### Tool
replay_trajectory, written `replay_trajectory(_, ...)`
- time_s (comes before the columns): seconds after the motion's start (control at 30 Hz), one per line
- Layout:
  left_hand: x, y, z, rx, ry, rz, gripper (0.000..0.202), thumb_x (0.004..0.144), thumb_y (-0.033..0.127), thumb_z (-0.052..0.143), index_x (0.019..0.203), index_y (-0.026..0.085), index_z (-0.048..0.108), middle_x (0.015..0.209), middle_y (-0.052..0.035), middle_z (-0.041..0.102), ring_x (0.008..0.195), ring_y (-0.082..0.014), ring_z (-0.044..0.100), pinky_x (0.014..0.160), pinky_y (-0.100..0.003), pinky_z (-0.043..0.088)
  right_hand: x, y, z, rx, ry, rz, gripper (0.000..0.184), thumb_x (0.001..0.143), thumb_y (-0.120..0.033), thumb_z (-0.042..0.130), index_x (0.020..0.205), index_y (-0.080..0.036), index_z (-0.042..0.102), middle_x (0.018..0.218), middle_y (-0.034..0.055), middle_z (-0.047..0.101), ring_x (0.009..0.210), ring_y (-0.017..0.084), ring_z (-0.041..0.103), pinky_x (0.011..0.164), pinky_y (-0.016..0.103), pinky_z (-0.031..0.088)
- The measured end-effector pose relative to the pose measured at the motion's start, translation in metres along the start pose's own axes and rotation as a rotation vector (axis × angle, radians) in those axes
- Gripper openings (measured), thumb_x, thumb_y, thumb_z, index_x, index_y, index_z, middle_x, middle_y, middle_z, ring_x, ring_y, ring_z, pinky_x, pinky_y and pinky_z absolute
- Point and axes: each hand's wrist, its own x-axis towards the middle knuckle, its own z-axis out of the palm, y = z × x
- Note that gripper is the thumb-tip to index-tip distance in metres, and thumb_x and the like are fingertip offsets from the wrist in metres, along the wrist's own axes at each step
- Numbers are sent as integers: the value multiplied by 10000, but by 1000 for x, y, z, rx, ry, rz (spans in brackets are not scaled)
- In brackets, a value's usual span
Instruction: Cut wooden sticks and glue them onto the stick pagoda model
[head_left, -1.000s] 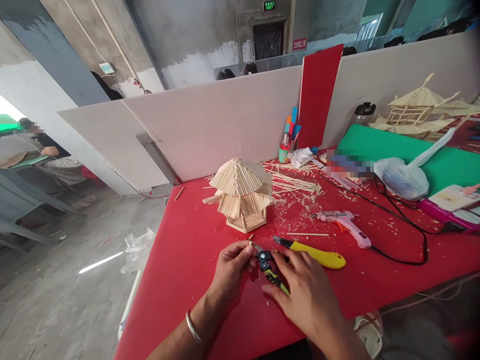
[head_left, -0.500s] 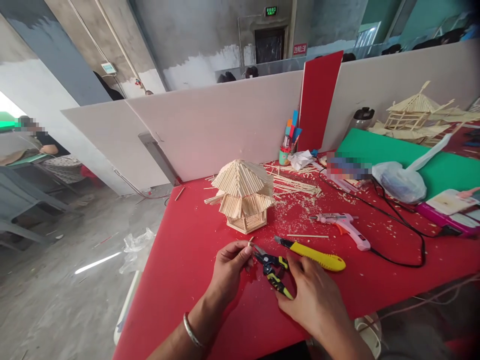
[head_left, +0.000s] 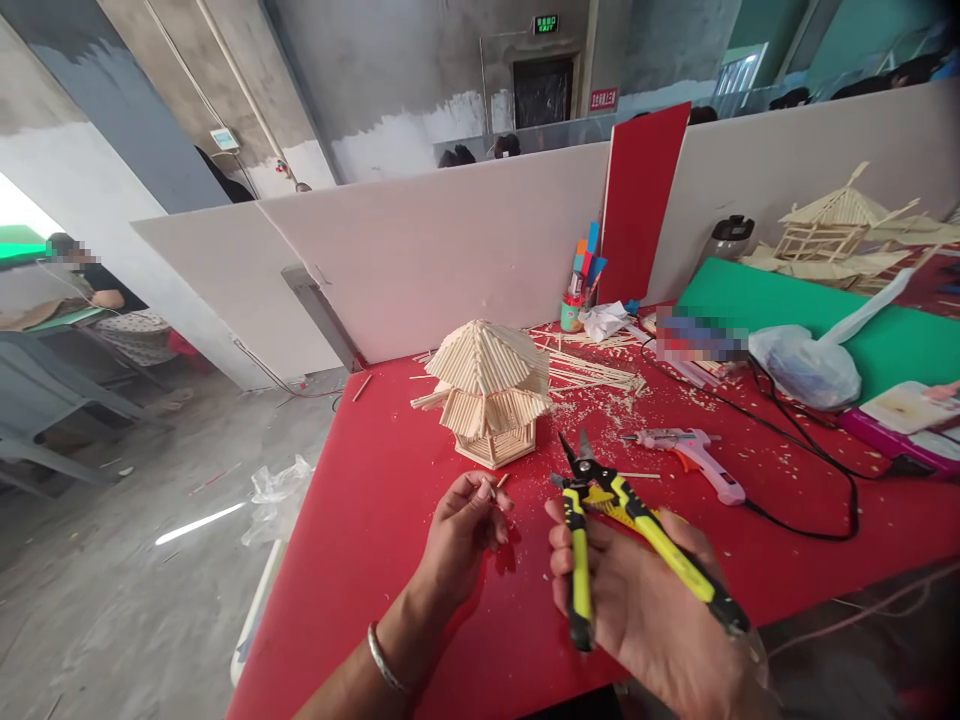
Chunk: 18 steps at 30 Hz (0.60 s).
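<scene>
My left hand (head_left: 463,525), with a silver bangle at the wrist, is closed in a pinch around a short wooden stick (head_left: 502,482). Yellow-and-black cutting pliers (head_left: 577,530) lie across my right hand (head_left: 637,590), jaws parted and pointing up, away from the stick. Just beyond my left hand stands a small pavilion model (head_left: 487,395) built of thin round sticks, with a tiered roof and a many-sided base. The yellow utility knife (head_left: 611,503) on the table is largely hidden behind the pliers.
On the red table (head_left: 360,530) lie a pink glue gun (head_left: 694,455) with a black cord, loose sticks (head_left: 592,370) and scattered shavings. A cup of tools (head_left: 571,312) stands by the pale partition (head_left: 450,240). At right are a plastic bag (head_left: 806,365) and a green board (head_left: 892,340).
My right hand has turned palm up and moved the pliers away from the stick to the right, their jaws swinging upward and now apart. My left hand keeps its pinch nearly in place.
</scene>
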Motion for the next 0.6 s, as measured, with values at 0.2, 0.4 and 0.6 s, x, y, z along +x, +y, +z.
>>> replay_trajectory(0.2, 0, 2, 0, -15, 44, 29, 314, 693, 357, 808, 772, 161, 575, 683, 11, 637, 488, -62, 525, 435, -167, 371, -12, 25, 18, -47, -58, 68, 497, 725, -177, 397, 1161, -173, 636, 894, 94, 701, 855, 215, 680, 760, 348, 535)
replay_trajectory(0.4, 0, 5, -1, -94, 56, -37, 296, 654, 311, 827, 717, 145, 590, 556, 45, 549, 448, -53, 475, 380, -147, 326, -20, 51, 22, -485, 155, 162, 605, 739, -188, 446, 1337, -262, 502, 1214, 65, 658, 1118, 236, 635, 831, 341, 555)
replay_trajectory(0.6, 2, 5, -5, -237, 16, -142, 314, 605, 210, 866, 793, 138, 625, 721, 21, 636, 508, -27, 530, 402, -102, 363, -9, 67, 26, -1035, 270, -192, 855, 708, -161, 499, 1512, -236, 220, 1360, 120, 545, 1236, 299, 543, 956, 444, 504)
